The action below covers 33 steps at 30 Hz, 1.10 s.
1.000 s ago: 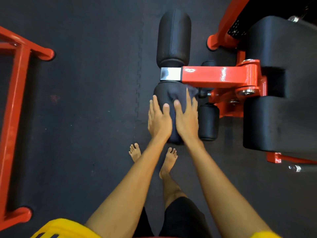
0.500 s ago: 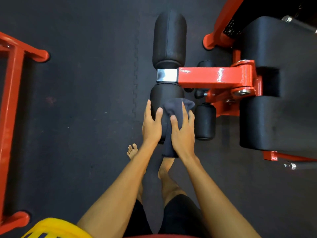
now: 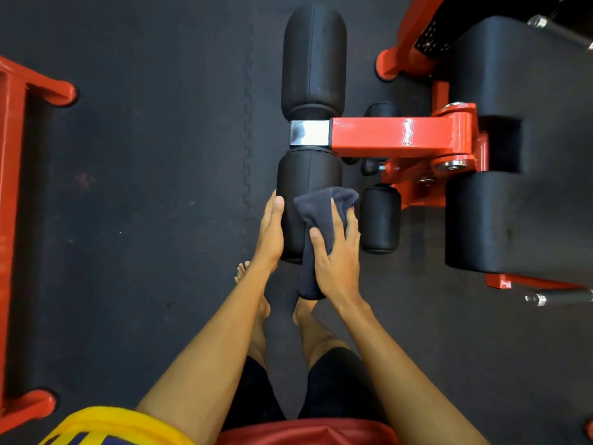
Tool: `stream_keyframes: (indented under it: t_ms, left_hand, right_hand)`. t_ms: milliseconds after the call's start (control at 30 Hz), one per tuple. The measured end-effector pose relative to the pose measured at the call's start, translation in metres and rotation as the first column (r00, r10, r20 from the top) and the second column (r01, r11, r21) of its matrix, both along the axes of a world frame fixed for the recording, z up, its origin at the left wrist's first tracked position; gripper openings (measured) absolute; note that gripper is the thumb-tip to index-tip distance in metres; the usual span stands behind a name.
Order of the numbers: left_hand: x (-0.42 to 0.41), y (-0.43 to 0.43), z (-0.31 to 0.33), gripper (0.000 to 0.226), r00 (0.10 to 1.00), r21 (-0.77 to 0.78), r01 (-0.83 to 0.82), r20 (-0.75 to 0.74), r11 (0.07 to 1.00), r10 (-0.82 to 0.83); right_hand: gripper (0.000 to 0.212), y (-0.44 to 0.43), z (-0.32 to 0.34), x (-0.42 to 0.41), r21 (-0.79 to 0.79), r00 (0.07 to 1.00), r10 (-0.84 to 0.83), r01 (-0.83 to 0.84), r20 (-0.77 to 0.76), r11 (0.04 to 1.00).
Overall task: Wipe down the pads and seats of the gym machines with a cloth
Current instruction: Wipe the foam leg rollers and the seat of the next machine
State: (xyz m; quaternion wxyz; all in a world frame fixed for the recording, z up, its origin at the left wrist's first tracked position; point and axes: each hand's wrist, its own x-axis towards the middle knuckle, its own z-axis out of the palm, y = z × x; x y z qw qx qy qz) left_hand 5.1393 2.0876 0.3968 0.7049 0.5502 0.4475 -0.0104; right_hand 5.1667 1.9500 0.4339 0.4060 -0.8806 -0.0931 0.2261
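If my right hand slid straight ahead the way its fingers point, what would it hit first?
Likely the red steel arm, just past the end of the black foam roller pad; depth unclear.

Dark, probably rubber floor (image 3: 144, 252) carries red machine feet (image 3: 386, 67) and bare feet (image 3: 242, 272).

**A gym with weight machines**

Padded black rollers (image 3: 313, 59) are sitting on a red steel arm (image 3: 385, 138). Thick black seat cushions (image 3: 513, 220) are standing beside it, another red frame (image 3: 12, 220) is resting at the left, and interlocking rubber mats (image 3: 144, 187) are covering the floor.
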Motion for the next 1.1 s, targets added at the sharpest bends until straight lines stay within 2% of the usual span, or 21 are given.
stream_keyframes:
  t_ms: [133, 233, 367, 433, 500, 533, 567, 600, 667, 700, 767, 833, 933, 1000, 1100]
  left_hand:
    - [0.004, -0.002, 0.006, 0.079, 1.000, 0.032, -0.028, -0.001, 0.999, 0.029]
    - [0.004, -0.002, 0.001, 0.076, 1.000, 0.036, -0.029, -0.007, 0.999, 0.029]
    - [0.002, -0.001, -0.009, 0.070, 0.999, 0.028, -0.035, -0.008, 0.999, 0.035]
    - [0.007, 0.003, -0.022, 0.063, 0.995, -0.087, -0.102, -0.007, 0.991, 0.102]
    - [0.010, 0.005, -0.023, 0.063, 0.972, -0.333, -0.236, -0.065, 0.913, 0.228]
    - [0.010, 0.002, -0.021, 0.062, 0.964, -0.363, -0.264, -0.107, 0.893, 0.242]
    - [0.010, -0.001, -0.014, 0.058, 0.965, -0.343, -0.260, -0.116, 0.903, 0.234]
    - [0.011, -0.004, -0.002, 0.055, 0.976, -0.244, -0.212, -0.097, 0.946, 0.194]
    - [0.011, -0.012, 0.012, 0.053, 0.994, 0.071, -0.098, -0.034, 0.993, 0.101]
    - [0.012, -0.016, 0.019, 0.055, 0.998, 0.199, -0.031, -0.054, 0.979, 0.042]
    - [0.010, -0.025, 0.026, 0.058, 0.996, 0.311, 0.055, -0.087, 0.949, -0.029]
    - [0.001, -0.030, 0.031, 0.058, 0.996, 0.338, 0.090, -0.023, 0.937, -0.087]
    - [-0.008, -0.018, 0.025, 0.052, 0.998, 0.225, 0.030, 0.048, 0.974, -0.042]
    - [-0.006, -0.005, 0.017, 0.053, 1.000, 0.119, 0.004, 0.006, 0.993, -0.005]
    - [0.000, 0.001, 0.007, 0.077, 0.995, -0.044, -0.041, -0.094, 0.998, 0.037]
  right_hand:
    - [0.061, 0.046, 0.004, 0.053, -0.101, 0.994, 0.026, -0.015, 0.108, 0.995]
    - [0.060, 0.073, 0.004, 0.093, -0.127, 0.991, 0.053, -0.038, 0.119, 0.991]
    - [0.063, 0.044, 0.002, 0.050, -0.102, 0.974, 0.093, -0.073, 0.208, 0.992]
    - [0.063, 0.017, -0.001, 0.007, -0.114, 0.963, 0.142, -0.118, 0.230, 0.986]
    - [0.063, -0.002, -0.006, -0.017, -0.130, 0.965, 0.188, -0.165, 0.183, 0.978]
    - [0.063, -0.005, -0.008, -0.016, -0.123, 0.967, 0.196, -0.177, 0.161, 0.976]
    - [0.062, -0.004, -0.008, -0.009, -0.114, 0.967, 0.200, -0.183, 0.159, 0.977]
    - [0.060, 0.003, -0.008, 0.004, -0.102, 0.963, 0.207, -0.192, 0.173, 0.976]
    - [0.059, 0.027, -0.005, 0.038, -0.101, 0.961, 0.197, -0.180, 0.192, 0.978]
    - [0.058, 0.039, -0.002, 0.056, -0.103, 0.968, 0.176, -0.159, 0.181, 0.982]
    - [0.058, 0.053, -0.003, 0.085, -0.088, 0.984, 0.123, -0.112, 0.126, 0.990]
    - [0.058, 0.052, -0.009, 0.099, -0.016, 0.995, 0.080, -0.079, 0.057, 0.997]
    - [0.061, 0.029, -0.013, 0.079, 0.108, 1.000, 0.016, -0.017, 0.005, 0.994]
    - [0.061, 0.009, -0.015, 0.047, 0.142, 1.000, -0.008, 0.010, -0.015, 0.990]
    - [0.062, -0.015, -0.014, 0.000, 0.131, 0.999, -0.008, 0.015, -0.053, 0.991]
